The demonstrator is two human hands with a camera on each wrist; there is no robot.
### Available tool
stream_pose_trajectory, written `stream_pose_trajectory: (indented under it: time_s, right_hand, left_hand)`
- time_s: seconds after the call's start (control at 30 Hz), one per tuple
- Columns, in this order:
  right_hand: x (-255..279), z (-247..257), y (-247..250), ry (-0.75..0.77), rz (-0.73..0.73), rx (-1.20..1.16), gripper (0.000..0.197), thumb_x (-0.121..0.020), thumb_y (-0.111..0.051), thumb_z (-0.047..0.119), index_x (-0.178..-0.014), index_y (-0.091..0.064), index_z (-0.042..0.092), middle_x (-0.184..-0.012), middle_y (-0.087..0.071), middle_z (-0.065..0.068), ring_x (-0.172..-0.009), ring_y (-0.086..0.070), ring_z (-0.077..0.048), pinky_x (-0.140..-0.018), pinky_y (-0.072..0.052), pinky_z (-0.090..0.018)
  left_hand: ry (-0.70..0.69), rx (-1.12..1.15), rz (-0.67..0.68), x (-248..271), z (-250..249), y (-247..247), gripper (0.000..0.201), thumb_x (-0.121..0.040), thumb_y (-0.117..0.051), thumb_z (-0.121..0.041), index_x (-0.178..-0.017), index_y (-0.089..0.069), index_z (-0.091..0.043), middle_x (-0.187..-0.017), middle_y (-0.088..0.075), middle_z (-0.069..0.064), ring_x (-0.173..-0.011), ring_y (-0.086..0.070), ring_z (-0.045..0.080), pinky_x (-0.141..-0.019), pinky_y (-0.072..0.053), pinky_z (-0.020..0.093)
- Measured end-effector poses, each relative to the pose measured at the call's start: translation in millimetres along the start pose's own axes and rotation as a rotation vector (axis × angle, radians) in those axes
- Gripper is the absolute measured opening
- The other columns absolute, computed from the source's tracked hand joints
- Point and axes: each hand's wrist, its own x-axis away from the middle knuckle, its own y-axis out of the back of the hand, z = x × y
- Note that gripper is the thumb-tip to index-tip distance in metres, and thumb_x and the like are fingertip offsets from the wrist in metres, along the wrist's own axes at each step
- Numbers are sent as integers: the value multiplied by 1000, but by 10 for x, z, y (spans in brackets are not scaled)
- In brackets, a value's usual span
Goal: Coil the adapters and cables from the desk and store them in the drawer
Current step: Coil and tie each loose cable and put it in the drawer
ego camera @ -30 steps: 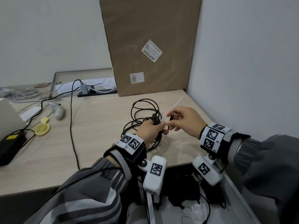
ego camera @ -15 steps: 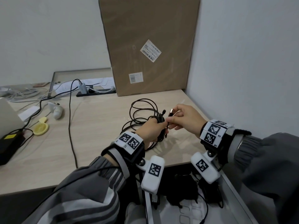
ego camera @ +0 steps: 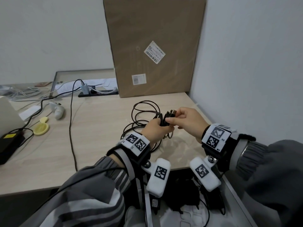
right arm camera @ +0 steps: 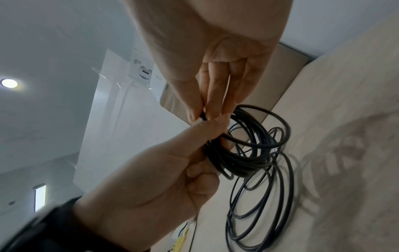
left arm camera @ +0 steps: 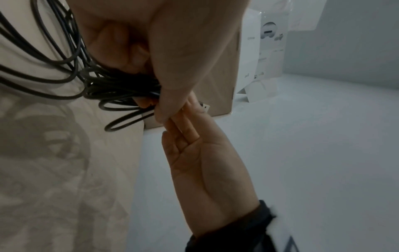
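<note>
A black cable lies partly in loops on the desk, with most turns gathered into a bundle. My left hand grips that bundle just above the desk. My right hand pinches the cable's free end right beside the left hand's fingers, and the metal plug sticks up above them. In the left wrist view the bundle runs under my left thumb. Below the desk edge the drawer stands pulled out, with black adapters and cables inside.
A tall cardboard box leans on the back wall. A long black cord crosses the desk from a power strip. At the left lie a white controller, a yellow object and a black power brick.
My right hand has carried the plug end up and in against the bundle. The left hand has lifted the bundle a little and keeps its grip.
</note>
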Motion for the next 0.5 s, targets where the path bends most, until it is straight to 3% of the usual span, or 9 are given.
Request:
stream_pose_trajectory:
  time_s: [0.07,0.17,0.27,0.37,0.43,0.5]
  right_hand:
    - [5,27,43,35,52,54,15,-80,-73,21,-83,-61,12,-77,-72,-4,-65,-63,-5,-54,-44,-14]
    - [32,43,166,100,32,94,10,-81,-72,17,-87,-65,12,-73,-70,2,-63,-63,-3,-53,-42,-10]
    - [47,-3,307,223,-95,307,8,-82,-70,16,-87,-65,18,-83,-68,6,-71,-61,-5,-64,-42,-6]
    - [25,-57,385,288,-74,493,25,-85,-66,18,-110,-61,22,-108,-60,9,-88,-59,-10,-73,-38,-6]
    - [0,-82,386,283,-37,551,42,-88,-64,24,-128,-51,24,-121,-50,10,-96,-56,-11,-78,-36,-14]
    - [-19,-54,342,213,-11,471,49,-90,-62,28,-135,-45,24,-123,-48,11,-96,-57,-12,-82,-38,-20]
  left_hand:
    - [2,22,19,14,-26,18,9,-92,-57,-16,-95,-63,-10,-75,-57,0,-61,-46,9,-42,-30,13]
    - [44,100,41,-2,-12,71,7,-94,-52,-14,-91,-58,-15,-79,-67,0,-64,-53,14,-38,-23,16]
    - [84,126,48,-15,-4,118,16,-94,-49,-10,-79,-53,-11,-71,-60,2,-43,-46,8,-34,-21,16]
    - [116,104,104,-14,-33,156,19,-95,-45,-13,-77,-48,-12,-70,-51,2,-31,-35,4,-34,-19,16]
    - [139,73,148,-1,-48,172,15,-96,-44,-15,-81,-48,-13,-68,-51,-1,-34,-33,4,-36,-19,17]
    - [144,44,185,20,-44,168,14,-95,-44,-16,-82,-48,-15,-64,-50,-3,-41,-29,7,-38,-18,18]
